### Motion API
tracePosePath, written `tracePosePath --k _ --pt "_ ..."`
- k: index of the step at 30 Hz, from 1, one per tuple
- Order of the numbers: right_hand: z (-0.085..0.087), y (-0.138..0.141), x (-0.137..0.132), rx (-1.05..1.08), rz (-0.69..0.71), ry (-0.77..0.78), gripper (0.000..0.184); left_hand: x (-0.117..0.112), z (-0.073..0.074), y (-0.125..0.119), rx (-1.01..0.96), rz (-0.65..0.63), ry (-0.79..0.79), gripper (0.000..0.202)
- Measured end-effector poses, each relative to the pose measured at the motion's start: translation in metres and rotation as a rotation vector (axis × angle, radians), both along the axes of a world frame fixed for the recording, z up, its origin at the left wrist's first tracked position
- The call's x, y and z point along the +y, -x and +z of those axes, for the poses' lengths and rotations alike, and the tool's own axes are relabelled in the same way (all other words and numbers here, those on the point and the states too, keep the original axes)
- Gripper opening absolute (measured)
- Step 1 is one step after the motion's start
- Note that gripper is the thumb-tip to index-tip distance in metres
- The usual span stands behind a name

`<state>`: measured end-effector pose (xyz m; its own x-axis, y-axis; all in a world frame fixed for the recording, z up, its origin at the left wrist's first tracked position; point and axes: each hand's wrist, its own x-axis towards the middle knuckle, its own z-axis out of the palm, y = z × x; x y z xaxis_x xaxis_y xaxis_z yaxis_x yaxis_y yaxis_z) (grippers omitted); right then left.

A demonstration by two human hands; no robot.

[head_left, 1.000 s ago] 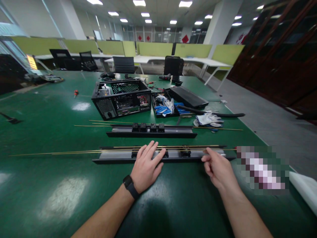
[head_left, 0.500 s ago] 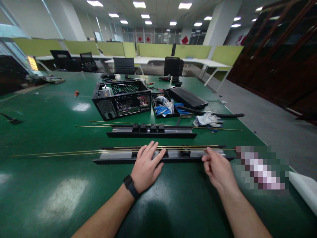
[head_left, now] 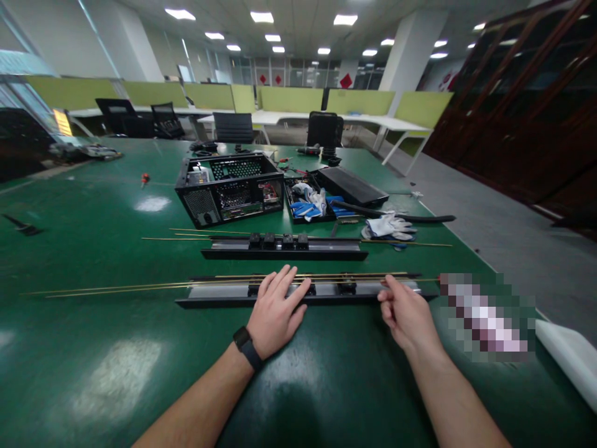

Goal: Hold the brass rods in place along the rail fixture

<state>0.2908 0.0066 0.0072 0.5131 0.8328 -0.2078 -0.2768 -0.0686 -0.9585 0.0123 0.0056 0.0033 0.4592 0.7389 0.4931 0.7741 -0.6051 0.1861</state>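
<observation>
Resting near the left edge of the frame, a small dark object (head_left: 22, 224) lies on the green bench (head_left: 116, 379). Thin brass-coloured rods (head_left: 181, 285) start just below it and run rightward over a long dark channel (head_left: 219, 292) with a grey inside, which spans the middle of the frame. Left of upper centre stands an open black case (head_left: 198, 205). At the centre, the left hand (head_left: 277, 311), a black watch (head_left: 241, 338) on its wrist, lies palm down across the rods and channel, its fingers outstretched and slightly apart. Above it in the frame, a shorter channel (head_left: 321, 256) carries four black blocks (head_left: 269, 241). Right of centre, the right hand (head_left: 408, 314) has its index finger at the rods, the other fingers curled; I cannot tell whether it grips one. White gloves (head_left: 390, 226) lie above it, and a pixelated patch (head_left: 485, 317) covers something farther right.
</observation>
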Motion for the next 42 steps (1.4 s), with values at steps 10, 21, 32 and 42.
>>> tracePosePath --k 10,21,32,42 --pt "0.002 0.006 -0.002 0.016 0.182 0.029 0.044 0.000 0.000 -0.001 0.003 0.000 -0.017 0.049" --pt "0.001 0.001 -0.001 0.041 0.136 -0.015 0.042 0.000 -0.001 0.000 -0.005 0.000 -0.026 0.050" --pt "0.003 0.001 -0.002 0.044 0.096 -0.029 0.042 0.000 -0.001 0.001 0.011 -0.003 -0.019 0.048" --pt "0.003 0.003 -0.001 0.059 0.046 -0.021 0.039 0.000 -0.001 0.001 0.011 -0.009 -0.022 0.049"
